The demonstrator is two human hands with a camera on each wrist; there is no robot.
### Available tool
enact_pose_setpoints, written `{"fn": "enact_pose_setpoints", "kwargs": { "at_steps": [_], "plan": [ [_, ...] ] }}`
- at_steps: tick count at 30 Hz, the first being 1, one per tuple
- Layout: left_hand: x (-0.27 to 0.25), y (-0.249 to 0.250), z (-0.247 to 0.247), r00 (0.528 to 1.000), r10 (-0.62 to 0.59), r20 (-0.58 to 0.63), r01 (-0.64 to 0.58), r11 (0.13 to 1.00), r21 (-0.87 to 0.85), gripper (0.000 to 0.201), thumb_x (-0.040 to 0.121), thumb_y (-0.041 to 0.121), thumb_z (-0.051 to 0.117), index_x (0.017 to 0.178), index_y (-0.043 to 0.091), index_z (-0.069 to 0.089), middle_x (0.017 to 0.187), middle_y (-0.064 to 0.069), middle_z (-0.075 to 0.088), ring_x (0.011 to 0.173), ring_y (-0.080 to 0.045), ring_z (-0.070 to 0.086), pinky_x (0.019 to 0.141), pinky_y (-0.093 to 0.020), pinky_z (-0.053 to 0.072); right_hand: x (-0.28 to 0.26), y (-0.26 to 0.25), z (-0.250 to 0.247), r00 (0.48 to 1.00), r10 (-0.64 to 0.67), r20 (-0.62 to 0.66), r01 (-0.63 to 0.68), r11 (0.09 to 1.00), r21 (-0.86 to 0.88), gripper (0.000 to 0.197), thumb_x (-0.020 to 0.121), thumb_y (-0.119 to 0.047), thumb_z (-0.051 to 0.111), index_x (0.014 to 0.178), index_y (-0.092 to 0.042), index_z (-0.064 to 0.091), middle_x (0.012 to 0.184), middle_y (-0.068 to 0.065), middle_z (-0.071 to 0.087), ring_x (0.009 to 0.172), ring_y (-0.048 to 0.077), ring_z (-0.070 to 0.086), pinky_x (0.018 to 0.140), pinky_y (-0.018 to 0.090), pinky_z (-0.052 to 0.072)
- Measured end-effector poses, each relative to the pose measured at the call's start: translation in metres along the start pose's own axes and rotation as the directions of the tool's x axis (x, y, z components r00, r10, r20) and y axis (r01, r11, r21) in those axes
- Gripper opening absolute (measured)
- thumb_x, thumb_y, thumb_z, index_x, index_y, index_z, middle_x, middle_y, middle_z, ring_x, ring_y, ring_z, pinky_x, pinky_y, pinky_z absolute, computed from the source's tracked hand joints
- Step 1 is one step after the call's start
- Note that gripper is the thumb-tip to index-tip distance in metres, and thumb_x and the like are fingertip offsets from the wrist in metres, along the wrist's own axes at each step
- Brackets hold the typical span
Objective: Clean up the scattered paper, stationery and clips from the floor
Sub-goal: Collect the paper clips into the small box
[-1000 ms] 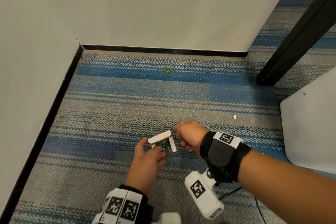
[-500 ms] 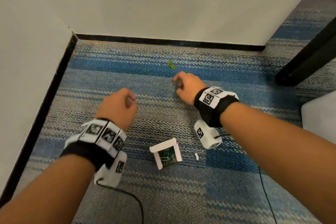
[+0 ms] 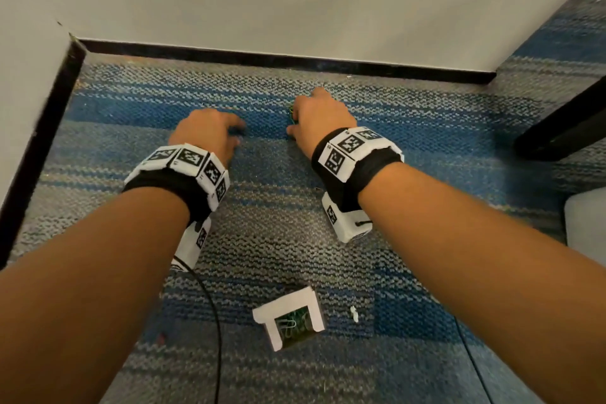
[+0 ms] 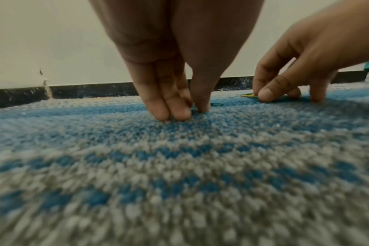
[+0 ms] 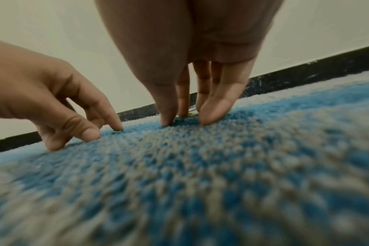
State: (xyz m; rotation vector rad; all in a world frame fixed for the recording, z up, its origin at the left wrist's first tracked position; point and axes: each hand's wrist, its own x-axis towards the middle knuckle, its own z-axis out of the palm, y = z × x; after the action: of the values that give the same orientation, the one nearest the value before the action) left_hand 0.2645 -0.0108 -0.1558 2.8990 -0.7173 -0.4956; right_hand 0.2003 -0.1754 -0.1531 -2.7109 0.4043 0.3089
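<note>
Both hands reach down to the blue-striped carpet near the wall. My right hand has thumb and fingers curled round a small tangle of green and yellow paper clips and pinches them against the carpet. My left hand touches the carpet with nearly straight fingers. A single green clip lies just past its tips, and it holds nothing. A small white cardboard box with clips inside lies open on the carpet between my forearms.
A white paper scrap lies right of the box, a small red speck to its left. Black skirting and white walls close off the far and left sides. A black post stands at the right.
Both hands left the box and moved forward to the clips by the wall. The box now lies alone on the carpet behind them. The right hand closed on the clip tangle.
</note>
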Motion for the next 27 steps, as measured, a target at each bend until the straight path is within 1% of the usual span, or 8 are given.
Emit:
{"fn": "enact_pose_setpoints", "kwargs": {
  "at_steps": [5, 8, 11, 14, 17, 21, 24, 27],
  "plan": [
    [0.002, 0.003, -0.001, 0.998, 0.056, -0.024, -0.055, 0.998, 0.042, 0.018, 0.089, 0.017, 0.059, 0.103, 0.012, 0.068, 0.11, -0.019, 0.055, 0.099, -0.041, 0.055, 0.083, -0.046, 0.047, 0.005, -0.006, -0.006, 0.997, -0.078, 0.027, 0.079, 0.995, -0.059, 0.029, 0.09, -0.004, 0.049, 0.118, -0.006, 0.059, 0.12, 0.017, 0.058, 0.109, 0.035, 0.057, 0.089, 0.04, 0.049],
    [0.002, 0.008, -0.005, 0.994, 0.095, -0.054, -0.094, 0.995, 0.022, 0.013, 0.087, 0.018, 0.058, 0.091, 0.007, 0.066, 0.1, -0.018, 0.056, 0.094, -0.039, 0.055, 0.081, -0.046, 0.048, 0.0, -0.003, -0.007, 0.996, -0.088, 0.007, 0.088, 0.996, 0.027, 0.031, 0.087, -0.011, 0.054, 0.118, -0.009, 0.054, 0.114, 0.016, 0.06, 0.104, 0.035, 0.058, 0.081, 0.038, 0.049],
    [0.007, 0.018, -0.009, 0.999, 0.028, -0.037, -0.03, 0.999, -0.036, 0.011, 0.081, 0.013, 0.063, 0.075, 0.01, 0.053, 0.084, -0.015, 0.058, 0.086, -0.035, 0.057, 0.072, -0.039, 0.046, 0.0, 0.001, -0.007, 0.997, -0.074, 0.026, 0.07, 0.989, 0.134, 0.027, 0.085, -0.022, 0.057, 0.109, -0.011, 0.06, 0.107, 0.012, 0.064, 0.099, 0.03, 0.06, 0.08, 0.033, 0.048],
    [0.012, 0.029, -0.006, 0.998, -0.033, -0.047, 0.025, 0.984, -0.174, 0.014, 0.079, 0.007, 0.062, 0.078, 0.013, 0.05, 0.077, -0.011, 0.058, 0.074, -0.029, 0.054, 0.067, -0.034, 0.044, 0.001, 0.009, -0.007, 0.995, -0.038, 0.088, 0.014, 0.965, 0.262, 0.011, 0.088, -0.017, 0.052, 0.081, -0.012, 0.059, 0.093, 0.01, 0.063, 0.089, 0.026, 0.057, 0.076, 0.029, 0.047],
    [0.013, 0.039, 0.001, 0.99, -0.036, -0.14, -0.006, 0.957, -0.29, 0.013, 0.081, 0.002, 0.051, 0.087, 0.013, 0.051, 0.072, -0.008, 0.056, 0.064, -0.025, 0.052, 0.062, -0.03, 0.04, 0.0, 0.02, -0.004, 0.995, 0.03, 0.098, -0.067, 0.917, 0.393, 0.022, 0.087, -0.009, 0.046, 0.065, -0.012, 0.048, 0.081, 0.011, 0.055, 0.08, 0.027, 0.055, 0.067, 0.028, 0.043],
    [0.018, 0.05, 0.003, 0.996, 0.03, -0.083, -0.05, 0.966, -0.255, 0.01, 0.081, 0.004, 0.053, 0.088, 0.011, 0.055, 0.076, -0.009, 0.059, 0.071, -0.026, 0.053, 0.067, -0.03, 0.04, -0.002, 0.023, -0.001, 0.992, 0.089, 0.084, -0.121, 0.82, 0.56, 0.008, 0.084, -0.006, 0.046, 0.081, -0.012, 0.05, 0.076, 0.003, 0.053, 0.079, 0.026, 0.051, 0.066, 0.029, 0.04],
    [0.017, 0.055, 0.005, 0.997, 0.072, -0.022, -0.075, 0.976, -0.204, 0.013, 0.081, 0.019, 0.064, 0.08, 0.012, 0.053, 0.074, -0.006, 0.057, 0.072, -0.023, 0.052, 0.068, -0.029, 0.039, -0.001, 0.018, -0.004, 0.99, 0.105, 0.089, -0.138, 0.752, 0.645, 0.018, 0.086, -0.02, 0.052, 0.072, -0.021, 0.041, 0.07, -0.003, 0.046, 0.072, 0.02, 0.046, 0.063, 0.029, 0.034],
    [0.017, 0.053, 0.007, 0.997, 0.072, 0.001, -0.071, 0.978, -0.194, 0.019, 0.081, 0.022, 0.067, 0.086, 0.012, 0.052, 0.077, -0.005, 0.056, 0.076, -0.024, 0.054, 0.068, -0.03, 0.039, 0.003, 0.021, -0.003, 0.987, 0.12, 0.107, -0.161, 0.719, 0.676, 0.032, 0.096, -0.038, 0.042, 0.073, -0.018, 0.055, 0.078, 0.003, 0.056, 0.086, 0.025, 0.052, 0.077, 0.032, 0.038]
  ]
}}
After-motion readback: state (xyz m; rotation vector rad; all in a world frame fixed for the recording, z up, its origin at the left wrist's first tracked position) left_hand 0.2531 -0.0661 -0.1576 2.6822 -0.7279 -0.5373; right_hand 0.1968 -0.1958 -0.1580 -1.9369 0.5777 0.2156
